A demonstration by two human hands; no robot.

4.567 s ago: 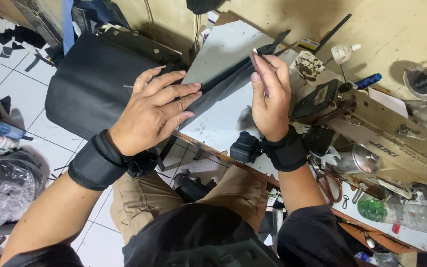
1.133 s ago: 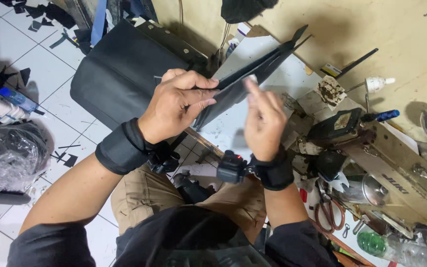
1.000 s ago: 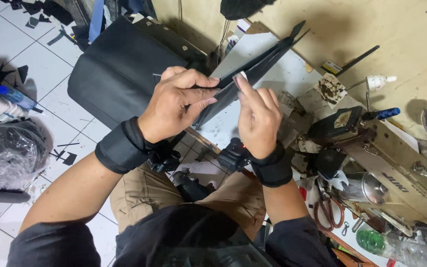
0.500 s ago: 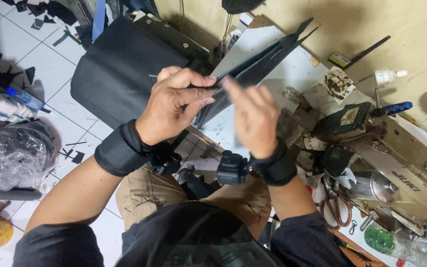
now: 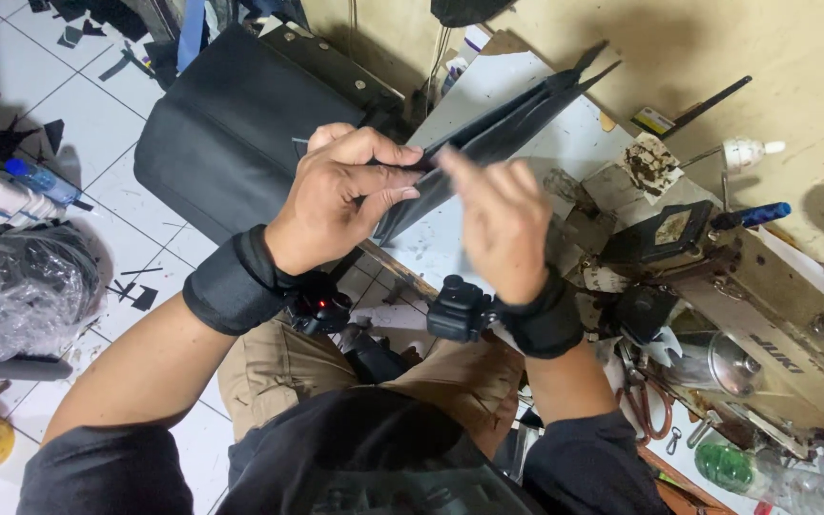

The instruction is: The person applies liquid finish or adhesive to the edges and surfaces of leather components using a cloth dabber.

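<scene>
A cluttered wooden workbench (image 5: 793, 277) carries a pale cutting sheet (image 5: 517, 105), a blue-handled tool (image 5: 753, 215), a small white bottle (image 5: 746, 151) and scissors (image 5: 646, 405).

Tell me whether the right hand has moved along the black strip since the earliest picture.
Yes. The right hand slid down the black strip, away from its far tip and closer to the left hand.

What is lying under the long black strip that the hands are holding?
Under the black strip lies a pale sheet on the workbench. The left hand pinches the strip's near end, and the right hand covers the part below it.
</scene>
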